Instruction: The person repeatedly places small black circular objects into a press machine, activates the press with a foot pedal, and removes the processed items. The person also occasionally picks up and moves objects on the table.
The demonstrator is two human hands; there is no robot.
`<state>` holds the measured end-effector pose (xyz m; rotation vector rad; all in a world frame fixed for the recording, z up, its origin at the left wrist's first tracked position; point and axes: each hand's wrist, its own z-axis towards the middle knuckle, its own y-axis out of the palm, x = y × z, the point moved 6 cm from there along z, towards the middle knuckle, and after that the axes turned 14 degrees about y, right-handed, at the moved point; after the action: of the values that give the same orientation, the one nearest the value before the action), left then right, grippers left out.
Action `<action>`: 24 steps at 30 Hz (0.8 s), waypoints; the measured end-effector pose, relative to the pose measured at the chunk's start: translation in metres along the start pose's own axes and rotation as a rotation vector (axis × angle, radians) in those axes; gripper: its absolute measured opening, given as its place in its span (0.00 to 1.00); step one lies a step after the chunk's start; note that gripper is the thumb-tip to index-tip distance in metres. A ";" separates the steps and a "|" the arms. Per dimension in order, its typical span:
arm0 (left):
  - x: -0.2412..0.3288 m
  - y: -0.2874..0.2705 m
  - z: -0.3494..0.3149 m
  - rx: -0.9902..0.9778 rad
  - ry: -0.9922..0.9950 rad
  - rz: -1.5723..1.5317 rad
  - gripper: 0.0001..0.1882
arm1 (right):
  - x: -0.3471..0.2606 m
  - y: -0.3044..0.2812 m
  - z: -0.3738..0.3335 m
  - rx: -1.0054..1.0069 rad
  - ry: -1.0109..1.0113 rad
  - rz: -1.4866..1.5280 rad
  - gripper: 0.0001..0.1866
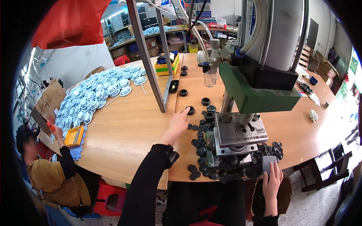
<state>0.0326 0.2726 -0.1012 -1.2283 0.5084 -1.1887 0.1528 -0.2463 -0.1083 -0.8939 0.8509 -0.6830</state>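
Observation:
My left hand (178, 126) reaches over the table left of the press, its fingertips on a black ring-shaped wheel (191, 110). The fingers look closed against the wheel's near left edge; the thumb is partly hidden. My right hand (272, 182) lies with fingers stretched flat over the near end of a grey ribbed block (269, 162), at the table's front edge. Between my hands stands the press (260, 90), with a green head above a steel die block (241, 130). Small black round parts (201, 152) lie heaped around its base.
More black wheels (183, 92) lie farther back, near a metal frame post (149, 56) and a yellow bin (167, 64). Pale blue parts (94, 90) are piled at left, where a co-worker (56, 177) sits holding a red tool. An open sack (284, 192) stands below my right hand.

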 end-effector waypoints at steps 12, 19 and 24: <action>-0.019 0.021 0.034 0.019 0.014 -0.180 0.29 | -0.079 -0.049 0.030 0.017 -0.142 0.340 0.24; 0.122 -0.103 -0.083 -0.044 0.002 -0.982 0.34 | -0.172 -0.047 0.072 0.123 -0.032 0.554 0.37; 0.165 -0.122 -0.134 -0.090 -0.006 -1.253 0.36 | -0.198 -0.055 0.081 0.107 -0.012 0.578 0.29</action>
<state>-0.0699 0.0808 0.0113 -1.6695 -0.3225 -2.1929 0.1152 -0.0829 0.0349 -0.5140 0.9929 -0.2147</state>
